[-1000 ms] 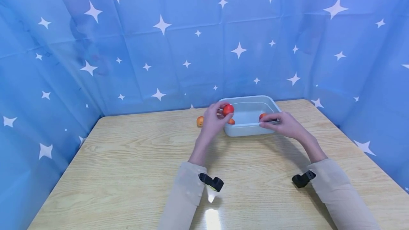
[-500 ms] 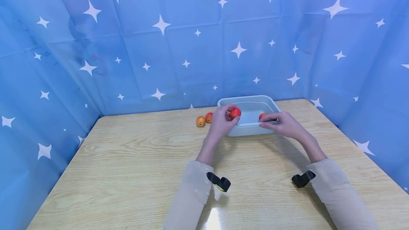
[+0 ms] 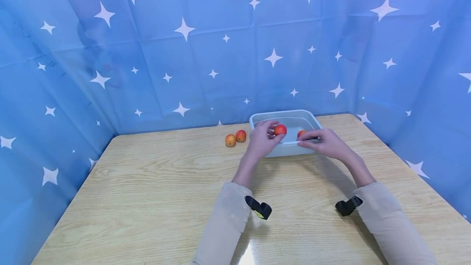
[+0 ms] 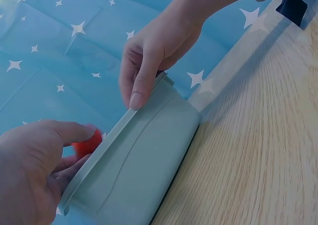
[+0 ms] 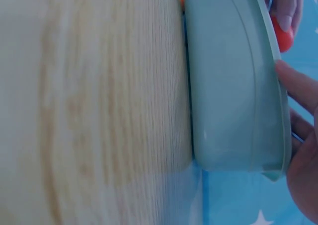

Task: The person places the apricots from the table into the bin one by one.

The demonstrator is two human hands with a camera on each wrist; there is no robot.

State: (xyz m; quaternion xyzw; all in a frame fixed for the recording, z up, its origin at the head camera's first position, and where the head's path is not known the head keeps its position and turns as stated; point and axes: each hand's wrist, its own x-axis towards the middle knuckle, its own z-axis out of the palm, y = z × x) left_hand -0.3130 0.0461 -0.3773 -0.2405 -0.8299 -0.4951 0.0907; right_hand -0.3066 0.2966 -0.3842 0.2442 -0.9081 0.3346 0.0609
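My left hand (image 3: 262, 140) holds a small red apple (image 3: 280, 129) between thumb and fingers, over the left part of a light-blue plastic container (image 3: 290, 149). In the left wrist view, the apple (image 4: 88, 141) shows just behind the container's rim. My right hand (image 3: 325, 144) pinches the front rim near its right end. The right wrist view has the thumb of that hand (image 5: 303, 91) on the rim, with fingers partly hidden behind the wall. Inside the container, another reddish apple (image 3: 301, 133) lies by the right fingertips, partly covered by them.
Left of the container, an orange-yellow apple (image 3: 230, 140) and a redder apple (image 3: 241, 135) lie close together on the wooden table (image 3: 154, 191). A blue curtain with white stars (image 3: 206, 64) hangs behind the table's back edge and along both sides.
My left hand has moved right with the apple, from the container's left edge to over its inside, uncovering the redder apple on the table. The right hand stays on the rim.
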